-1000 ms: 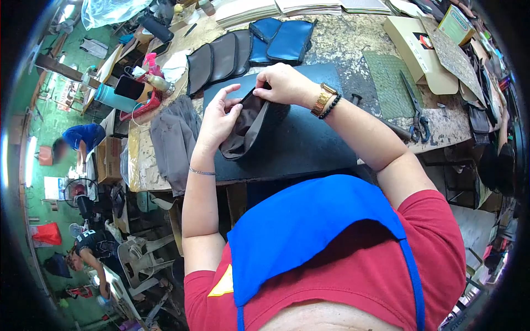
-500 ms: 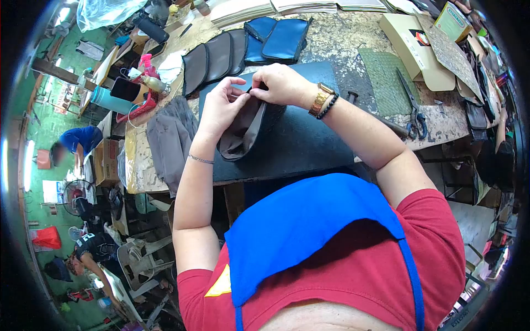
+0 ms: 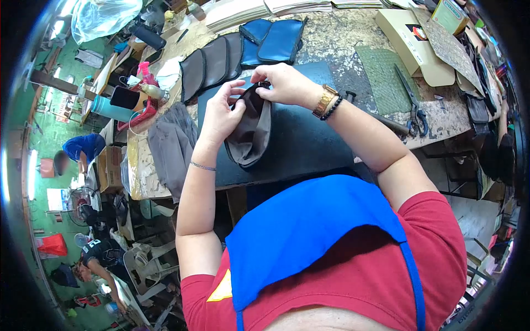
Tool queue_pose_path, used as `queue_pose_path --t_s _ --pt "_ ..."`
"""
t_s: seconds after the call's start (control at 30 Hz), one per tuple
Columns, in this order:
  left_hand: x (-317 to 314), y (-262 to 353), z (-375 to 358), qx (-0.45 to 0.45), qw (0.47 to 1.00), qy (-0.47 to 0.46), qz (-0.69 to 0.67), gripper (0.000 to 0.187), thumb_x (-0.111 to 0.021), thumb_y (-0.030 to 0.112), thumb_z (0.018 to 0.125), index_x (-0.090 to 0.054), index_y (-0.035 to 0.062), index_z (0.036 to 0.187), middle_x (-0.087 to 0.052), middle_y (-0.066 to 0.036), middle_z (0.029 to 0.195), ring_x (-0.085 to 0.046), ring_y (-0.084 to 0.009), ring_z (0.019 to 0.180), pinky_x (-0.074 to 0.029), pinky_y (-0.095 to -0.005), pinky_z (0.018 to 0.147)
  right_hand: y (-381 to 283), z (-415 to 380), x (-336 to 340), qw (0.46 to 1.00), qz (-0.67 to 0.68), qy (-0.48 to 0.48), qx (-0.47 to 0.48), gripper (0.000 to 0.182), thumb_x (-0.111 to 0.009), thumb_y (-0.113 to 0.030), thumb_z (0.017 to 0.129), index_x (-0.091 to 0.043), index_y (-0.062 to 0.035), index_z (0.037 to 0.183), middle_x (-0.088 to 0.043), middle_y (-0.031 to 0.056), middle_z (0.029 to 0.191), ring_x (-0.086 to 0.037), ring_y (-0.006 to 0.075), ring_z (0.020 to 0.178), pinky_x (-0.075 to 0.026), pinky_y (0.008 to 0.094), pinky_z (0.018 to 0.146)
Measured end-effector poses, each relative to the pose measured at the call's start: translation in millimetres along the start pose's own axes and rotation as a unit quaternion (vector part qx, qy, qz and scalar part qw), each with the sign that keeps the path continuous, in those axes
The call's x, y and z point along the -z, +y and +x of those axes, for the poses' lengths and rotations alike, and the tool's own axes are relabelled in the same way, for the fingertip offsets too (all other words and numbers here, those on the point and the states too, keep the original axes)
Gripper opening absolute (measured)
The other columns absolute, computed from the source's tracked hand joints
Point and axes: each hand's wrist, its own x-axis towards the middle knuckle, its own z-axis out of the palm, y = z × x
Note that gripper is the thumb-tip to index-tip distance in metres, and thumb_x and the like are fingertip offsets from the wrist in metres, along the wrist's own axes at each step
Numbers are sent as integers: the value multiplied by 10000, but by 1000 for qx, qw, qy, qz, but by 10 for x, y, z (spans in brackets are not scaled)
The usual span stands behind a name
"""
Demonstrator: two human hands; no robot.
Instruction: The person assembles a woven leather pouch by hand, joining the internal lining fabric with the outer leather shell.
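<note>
A dark pouch (image 3: 251, 135) with a grey-brown lining is held over the black work mat (image 3: 309, 138), its mouth gaping towards me. My left hand (image 3: 222, 113) grips the pouch's left rim, thumb inside and fingers curled at the edge. At the top of the rim, my right hand (image 3: 284, 85) pinches the edge between thumb and fingers. Just beyond my hands lie several brown pouches (image 3: 215, 58) in an overlapping row, with blue pouches (image 3: 276, 44) beside them. Grey-brown fabric pieces (image 3: 172, 146) rest left of the mat.
Scissors (image 3: 411, 102) and a hammer-like tool (image 3: 386, 121) lie on the right, near a green patterned sheet (image 3: 381, 77). A cardboard box (image 3: 408, 49) stands behind them. At left are a red basket (image 3: 146, 113) and a turquoise bottle (image 3: 113, 108). Two other people work farther left.
The pouch's mouth has opened wider and turned more towards me. My hands have moved slightly apart along its rim, and my left thumb has shifted away from my right fingers.
</note>
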Motion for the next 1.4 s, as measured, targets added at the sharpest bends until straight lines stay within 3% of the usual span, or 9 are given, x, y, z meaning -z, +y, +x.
queue_pose_path --t_s 0.27,0.6,0.73,0.8,0.87,0.93,0.97,1.13,1.4 --pt "5 17 -11 -8 999 18 41 303 -677 50 860 -634 63 1160 -728 -123 897 -704 -160 786 -535 -283 719 -61 90 61 996 -68 -55 4 190 -672 -172 804 -680 -49 948 -695 159 842 -678 331 829 -536 412 751" --pt "-114 80 188 -30 974 65 214 165 -691 189 842 -704 28 876 -688 -140 710 -686 -226 641 -527 -333 631 -81 130 9 982 -168 -53 61 162 -676 -209 815 -656 -74 901 -686 131 885 -654 325 861 -513 403 749" --pt "66 -110 185 53 976 154 142 203 -698 223 848 -704 24 889 -685 -144 708 -689 -237 650 -527 -352 637 -445 -197 50 976 -134 2 172 352 -713 -409 843 -641 -139 1058 -664 63 1100 -615 255 1099 -392 561 1045" --pt "209 -277 70 110 977 127 130 270 -706 257 868 -695 3 959 -707 -153 797 -698 -236 725 -530 -326 683 -544 -467 65 974 -89 -152 141 389 -715 -455 844 -622 -164 1084 -632 33 1154 -580 243 1170 -278 661 1090" --pt "183 -268 -135 56 981 173 67 330 -727 289 854 -669 21 1038 -708 -165 966 -690 -253 904 -516 -340 802 -432 -624 -40 970 -81 -137 185 344 -783 -321 788 -629 -148 1042 -620 27 1063 -572 250 1149 -310 633 1090" --pt "183 -83 -363 -176 959 140 173 374 -749 310 831 -646 60 1090 -677 -150 1111 -640 -257 1070 -452 -385 939 -383 -678 -73 980 -27 -83 177 308 -799 -208 764 -644 -120 1015 -610 47 1002 -582 265 1077 -417 525 1022" --pt "159 41 -525 -182 976 56 104 352 -764 324 809 -654 107 1064 -663 -94 1156 -608 -254 1128 -360 -456 1050 -356 -656 -59 983 -10 -80 168 291 -793 -195 767 -651 -114 1008 -612 52 991 -584 264 1045 -432 489 979" --pt "-122 122 -889 -172 963 64 195 299 -815 215 747 -693 203 1020 -690 57 954 -647 -147 955 -249 -544 1130 -291 -713 -60 992 72 -63 83 259 -774 -142 778 -678 -105 1015 -632 56 951 -609 259 922 -474 389 846" --pt "-154 122 -868 -185 947 84 249 191 -777 237 779 -733 237 965 -688 85 878 -643 -115 875 -185 -538 1156 -269 -761 -55 990 -20 -36 137 213 -768 -203 811 -702 -196 1014 -637 -19 925 -635 201 934 -321 629 1080"
